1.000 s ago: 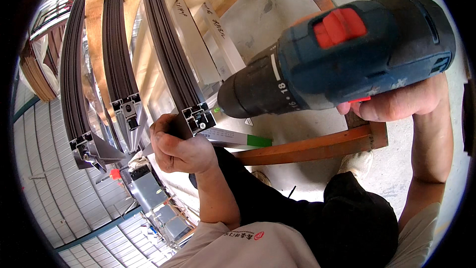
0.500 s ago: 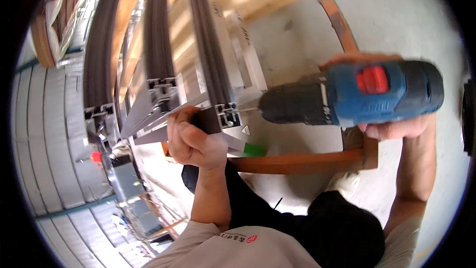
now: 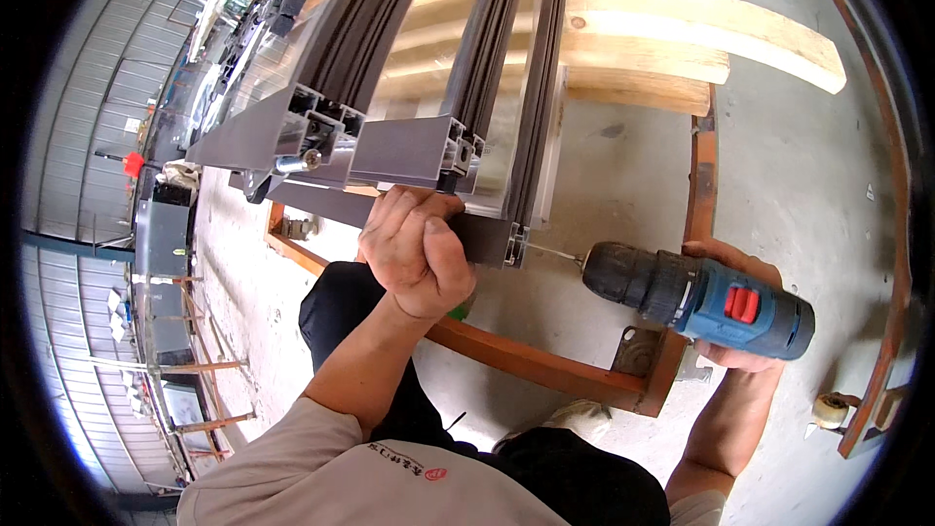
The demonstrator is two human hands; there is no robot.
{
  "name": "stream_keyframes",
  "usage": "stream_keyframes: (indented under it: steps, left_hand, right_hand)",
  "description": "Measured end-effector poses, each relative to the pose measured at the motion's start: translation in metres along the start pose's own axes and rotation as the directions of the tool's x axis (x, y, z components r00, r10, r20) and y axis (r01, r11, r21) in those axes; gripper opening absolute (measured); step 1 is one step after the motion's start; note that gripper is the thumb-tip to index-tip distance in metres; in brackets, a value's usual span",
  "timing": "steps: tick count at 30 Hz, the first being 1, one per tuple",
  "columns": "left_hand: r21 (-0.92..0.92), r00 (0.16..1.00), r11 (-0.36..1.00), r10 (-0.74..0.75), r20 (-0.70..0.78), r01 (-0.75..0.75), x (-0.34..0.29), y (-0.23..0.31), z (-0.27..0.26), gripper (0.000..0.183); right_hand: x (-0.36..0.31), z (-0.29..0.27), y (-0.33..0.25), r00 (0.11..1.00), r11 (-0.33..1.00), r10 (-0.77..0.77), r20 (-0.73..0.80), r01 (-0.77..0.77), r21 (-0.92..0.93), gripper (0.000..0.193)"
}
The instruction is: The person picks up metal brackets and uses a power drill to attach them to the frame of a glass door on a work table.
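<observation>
We find, up and to the left of the left-hand grip, a first dark profile (image 3: 365, 34), its cut end exposing pale inner chambers and 1 protruding metal fitting (image 3: 298, 163) (its exact kind we cannot tell). Just above the grip stands a second dark profile (image 3: 495, 34), likewise hollow at its cut end. The left hand (image 3: 414, 253) is clamped, fingers curled, on the lower rail (image 3: 484, 239) of a third dark profile (image 3: 542, 107), whose cut end sits just right of the knuckles. Below and right of this grip we note an orange metal frame (image 3: 536, 365). Directly right of the grip, a thin drill bit (image 3: 555, 251) spans from that cut end to the drill's chuck (image 3: 623, 273); how deep its tip reaches we cannot tell. Up and right of the grip lie pale wooden beams (image 3: 701, 24). Farther right, the blue and black drill (image 3: 701, 292), bearing 1 red switch (image 3: 742, 305), points toward the left hand; the right hand (image 3: 745, 360) is wrapped around its handle, showing on 2 sides of the body.
</observation>
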State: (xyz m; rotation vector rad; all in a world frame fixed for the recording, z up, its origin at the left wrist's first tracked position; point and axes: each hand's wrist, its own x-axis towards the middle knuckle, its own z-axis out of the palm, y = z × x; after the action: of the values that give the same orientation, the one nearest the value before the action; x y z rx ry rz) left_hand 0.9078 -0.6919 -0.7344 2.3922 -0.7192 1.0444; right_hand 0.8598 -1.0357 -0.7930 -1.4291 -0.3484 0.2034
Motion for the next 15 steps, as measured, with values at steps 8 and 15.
stream_keyframes:
  steps: [8, 15]
  left_hand:
    - [0.171, 1.000, 0.985, -0.014, 0.007, 0.013, -0.003, 0.009, 0.004, 0.025]
    - [0.446, 0.871, 0.751, 0.455, 0.186, -0.487, -0.025, -0.021, -0.009, 0.049]
  right_hand:
    - [-0.003, 0.036, -0.022, 0.894, 0.984, -0.172, -0.414, 0.174, -0.034, 0.036]
    - [0.011, 0.006, -0.033, 0.967, 0.981, 0.037, -0.253, -0.083, -0.173, 0.036]
